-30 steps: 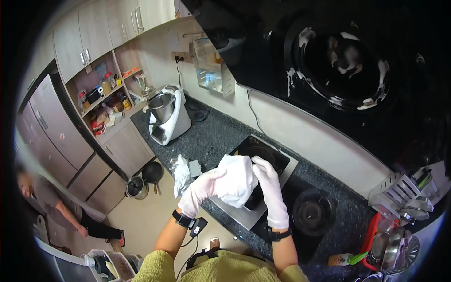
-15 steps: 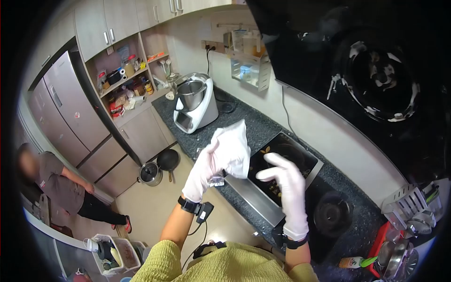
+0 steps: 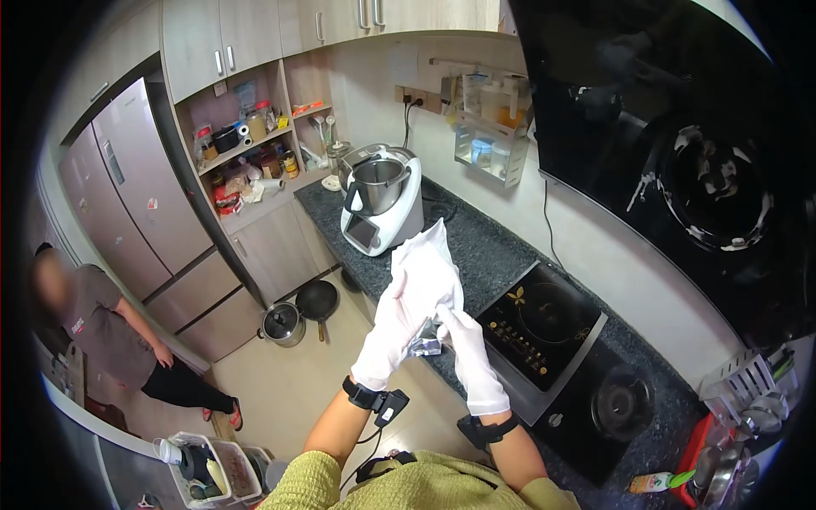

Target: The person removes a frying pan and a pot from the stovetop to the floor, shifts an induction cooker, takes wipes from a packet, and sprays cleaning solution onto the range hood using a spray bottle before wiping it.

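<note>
A crumpled white cloth [image 3: 431, 265] is held up in front of my body, over the counter's front edge. My left hand [image 3: 391, 327], in a white glove, grips it from the left side. At its lower right edge, the fingers of my gloved right hand [image 3: 461, 340] are pinched on the cloth. Just beneath the hands a shiny silvery packet [image 3: 425, 347] shows in part. The black induction cooktop [image 3: 544, 327] lies to the right of the hands.
A white food processor [image 3: 382, 204] stands on the dark counter [image 3: 484, 242]. A gas burner [image 3: 622, 403], a red rack [image 3: 695, 450] and a bottle [image 3: 650, 483] are at the right. Pans [image 3: 317, 300] rest on the floor. Another person [image 3: 110, 327] stands at the left.
My right hand has come back to the cloth after being apart from it, and its fingers have closed. The view has swung so that the counter and cooktop sit further right.
</note>
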`<state>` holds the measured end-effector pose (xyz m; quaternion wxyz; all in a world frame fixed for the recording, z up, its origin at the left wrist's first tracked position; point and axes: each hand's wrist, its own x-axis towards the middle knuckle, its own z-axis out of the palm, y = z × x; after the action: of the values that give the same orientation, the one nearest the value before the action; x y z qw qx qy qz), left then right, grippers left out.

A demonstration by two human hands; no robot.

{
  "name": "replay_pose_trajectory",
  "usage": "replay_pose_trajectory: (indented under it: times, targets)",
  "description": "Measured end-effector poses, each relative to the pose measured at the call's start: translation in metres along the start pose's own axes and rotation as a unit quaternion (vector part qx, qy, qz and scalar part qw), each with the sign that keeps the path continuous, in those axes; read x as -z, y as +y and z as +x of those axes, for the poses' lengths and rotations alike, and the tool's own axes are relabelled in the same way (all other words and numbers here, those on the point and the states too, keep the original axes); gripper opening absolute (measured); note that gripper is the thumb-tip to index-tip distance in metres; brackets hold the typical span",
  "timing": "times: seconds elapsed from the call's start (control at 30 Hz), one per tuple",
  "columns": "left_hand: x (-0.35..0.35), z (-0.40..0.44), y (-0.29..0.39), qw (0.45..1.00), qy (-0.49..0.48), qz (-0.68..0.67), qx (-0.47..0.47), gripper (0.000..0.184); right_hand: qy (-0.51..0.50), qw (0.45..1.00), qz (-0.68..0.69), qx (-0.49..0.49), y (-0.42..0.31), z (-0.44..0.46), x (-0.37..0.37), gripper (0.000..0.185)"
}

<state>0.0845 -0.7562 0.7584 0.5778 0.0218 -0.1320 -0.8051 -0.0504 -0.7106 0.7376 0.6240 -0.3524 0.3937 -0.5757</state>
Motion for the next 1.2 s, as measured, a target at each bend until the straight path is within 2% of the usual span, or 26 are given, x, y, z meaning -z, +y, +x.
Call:
replay_pose_trajectory:
  times: [0.07,0.1,0.2,0.27,0.33,0.53,0.6,0.67,0.7,0.73,0.8,0.83,0.93,0.97,1.07,1.1,1.2]
  targets:
    - [0.004,-0.002,0.002,1.000,0.005,-0.016,-0.006,0.047,-0.025,0.988,0.131,-0.079,0.003,0.003,-0.006,0.012]
    - [0.006,-0.002,0.004,1.000,0.005,-0.012,-0.015,0.047,-0.050,0.975,0.199,-0.085,0.009,0.007,-0.006,0.009]
    - [0.011,-0.004,0.018,0.999,0.019,0.004,-0.035,0.046,-0.029,0.986,0.153,-0.059,0.023,0.010,0.005,0.011]
    - [0.010,-0.003,0.029,0.999,0.040,0.012,-0.035,0.046,0.006,0.996,0.088,0.008,0.010,0.002,0.008,0.008]
    - [0.008,-0.003,0.031,1.000,0.019,0.012,-0.016,0.047,0.041,0.998,0.019,0.035,0.003,-0.001,0.015,0.008]
    - [0.001,-0.006,0.018,1.000,0.002,-0.004,0.000,0.050,0.214,0.972,0.085,0.043,0.018,-0.010,0.019,0.008]
    - [0.000,-0.007,0.020,1.000,0.002,-0.010,0.025,0.049,0.245,0.962,0.033,0.113,0.027,-0.010,0.030,0.019]
    - [0.001,-0.011,0.022,0.998,0.022,0.046,0.039,0.049,0.238,0.950,-0.043,0.198,0.011,-0.009,0.032,0.031]
    - [0.002,-0.013,0.024,0.996,0.034,0.073,0.049,0.048,0.197,0.961,-0.035,0.193,-0.001,-0.007,0.034,0.043]
    - [0.005,-0.011,0.027,0.993,0.031,0.085,0.071,0.048,0.164,0.964,-0.088,0.190,-0.010,-0.002,0.038,0.053]
    - [0.014,-0.011,0.030,0.987,0.028,0.103,0.118,0.047,-0.014,0.991,-0.063,0.118,-0.024,0.012,0.051,0.059]
    - [0.013,-0.012,0.027,0.983,0.026,0.126,0.129,0.047,-0.059,0.991,-0.086,0.083,-0.024,0.021,0.053,0.060]
    - [-0.004,-0.016,0.022,0.972,0.008,0.193,0.137,0.048,-0.164,0.980,-0.018,-0.109,-0.026,0.038,0.052,0.053]
    - [-0.014,-0.018,0.017,0.970,-0.001,0.209,0.126,0.048,-0.154,0.984,0.011,-0.084,-0.025,0.035,0.048,0.040]
    - [-0.014,-0.016,0.020,0.959,0.000,0.277,0.066,0.047,-0.103,0.993,-0.066,-0.010,-0.022,0.024,0.041,0.036]
    - [-0.009,-0.012,0.023,0.952,0.004,0.302,0.041,0.046,-0.096,0.995,-0.023,-0.026,-0.018,0.021,0.042,0.035]
    - [0.013,-0.004,0.033,0.915,0.031,0.402,-0.014,0.041,-0.075,0.996,-0.044,-0.012,-0.022,0.009,0.038,0.034]
